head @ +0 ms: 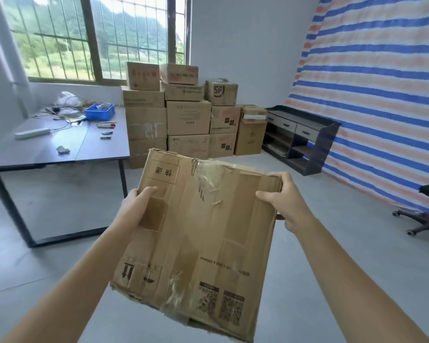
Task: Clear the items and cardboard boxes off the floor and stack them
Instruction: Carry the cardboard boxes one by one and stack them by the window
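**Item.** A flattened box (203, 233) is held in the air in front of the stack (188, 117), well short of it and off the floor (332, 243).

**Hands.** The left hand (134, 209) grips the box's left edge, thumb on the upper face, fingers hidden beneath. The right hand (285, 201) grips the right edge near the far corner, fingers curled over the rim and thumb laid across the face.

**Handling (judged).**
- Light.
- It is a collapsed sheet, so it is likely to flex and sag along its creases rather than stay rigid.
- The torn far edge and glossy tape patches look weak and slick, so they are poor places to hold.
- The two opposite side edges, as gripped, look the sound choice.
- It should lie flat on the stack or stand against it.

**Room.**
- The floor is smooth, grey and level.
- The stack stands under the window (97, 38), several boxes high, with uneven tops.
- Left of the stack is a dark table (60, 149) carrying a blue bin (100, 112) and small clutter.
- Right of the stack is a low cabinet (305, 137), then a striped tarp (382, 82) on the wall and a chair (426, 214).
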Motion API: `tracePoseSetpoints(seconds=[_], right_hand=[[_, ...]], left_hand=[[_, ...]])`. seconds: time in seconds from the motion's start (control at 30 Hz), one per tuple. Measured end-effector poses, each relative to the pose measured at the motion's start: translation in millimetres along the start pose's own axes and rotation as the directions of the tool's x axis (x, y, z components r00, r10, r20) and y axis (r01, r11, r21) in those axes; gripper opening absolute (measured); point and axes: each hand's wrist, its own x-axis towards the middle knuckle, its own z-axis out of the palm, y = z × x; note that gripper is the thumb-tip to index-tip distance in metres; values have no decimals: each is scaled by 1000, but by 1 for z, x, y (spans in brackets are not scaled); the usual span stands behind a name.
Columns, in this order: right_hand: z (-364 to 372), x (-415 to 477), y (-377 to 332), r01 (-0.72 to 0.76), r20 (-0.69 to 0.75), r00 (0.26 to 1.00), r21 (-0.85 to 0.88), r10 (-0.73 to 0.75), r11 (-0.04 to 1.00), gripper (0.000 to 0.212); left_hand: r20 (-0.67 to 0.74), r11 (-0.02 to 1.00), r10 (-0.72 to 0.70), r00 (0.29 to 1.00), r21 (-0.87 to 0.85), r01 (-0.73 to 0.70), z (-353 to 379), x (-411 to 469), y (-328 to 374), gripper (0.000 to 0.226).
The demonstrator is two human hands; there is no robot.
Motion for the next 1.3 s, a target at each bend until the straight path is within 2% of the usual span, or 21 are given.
tracePoseSetpoints(seconds=[0.17, 0.37, 0.5, 0.63, 0.8, 1.03, 1.17, 1.3], right_hand=[[19, 98, 6, 2, 10, 1000, -54, -1, 999, 44], [26, 219, 10, -64, -77, 995, -67, 59, 996, 47], [14, 284, 22, -123, -167, 979, -27, 117, 992, 45], [-2, 347, 43, -150, -239, 961, -20, 140, 989, 43], [-38, 437, 77, -179, -262, 949, 19, 178, 984, 42], [-77, 576, 127, -191, -251, 945, 91, 209, 977, 46], [-94, 662, 136, -154, -222, 960, 84, 169, 985, 49], [-97, 734, 142, -119, -197, 972, 67, 130, 991, 51]], left_hand=[[-2, 1000, -16, 1000, -2, 16, 35, 102, 6, 65], [56, 999, -37, 998, 21, 35, 95, 230, 37, 57], [108, 992, -61, 992, 113, 49, 141, 298, 53, 78], [153, 988, -82, 985, 142, 60, 195, 354, 67, 88], [177, 977, -79, 981, 211, 40, 279, 426, 80, 93], [81, 949, -56, 995, 315, 27, 391, 524, 115, 93], [3, 935, 0, 1000, 356, -1, 436, 577, 133, 93], [-74, 911, 45, 996, 412, -11, 466, 633, 140, 79]])
